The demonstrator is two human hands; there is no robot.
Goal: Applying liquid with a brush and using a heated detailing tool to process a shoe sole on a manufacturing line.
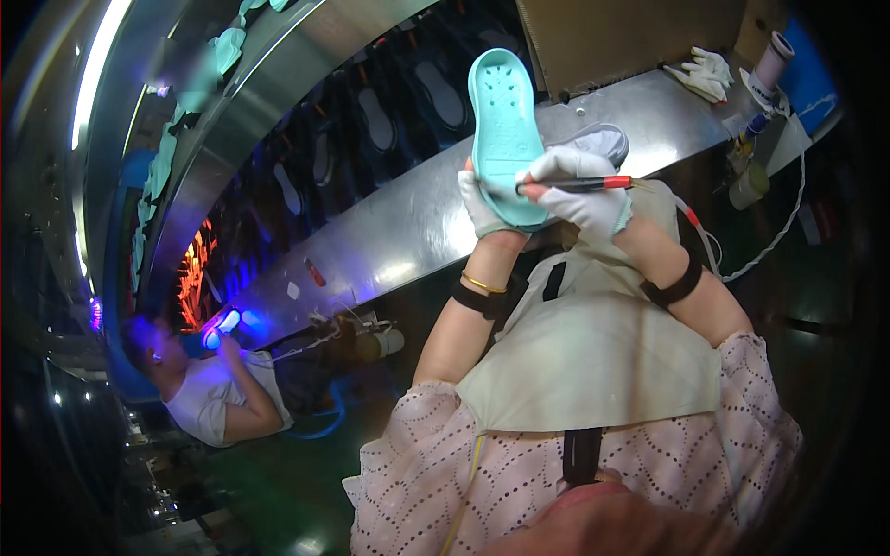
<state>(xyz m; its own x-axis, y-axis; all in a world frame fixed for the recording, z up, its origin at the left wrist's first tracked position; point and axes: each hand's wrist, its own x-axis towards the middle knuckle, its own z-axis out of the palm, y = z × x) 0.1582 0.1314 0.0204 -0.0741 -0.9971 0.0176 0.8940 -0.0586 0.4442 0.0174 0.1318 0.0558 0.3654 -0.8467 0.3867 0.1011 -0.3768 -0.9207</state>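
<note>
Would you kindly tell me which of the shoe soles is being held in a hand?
The turquoise sole, upright in the gloved left hand; the dark soles sit on the conveyor behind.

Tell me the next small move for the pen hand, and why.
Probably draw the pen tip a little further along the turquoise sole. The gloved right hand already has the tip at the sole's lower edge, and the gloved left hand grips that end and holds the sole upright.
</note>
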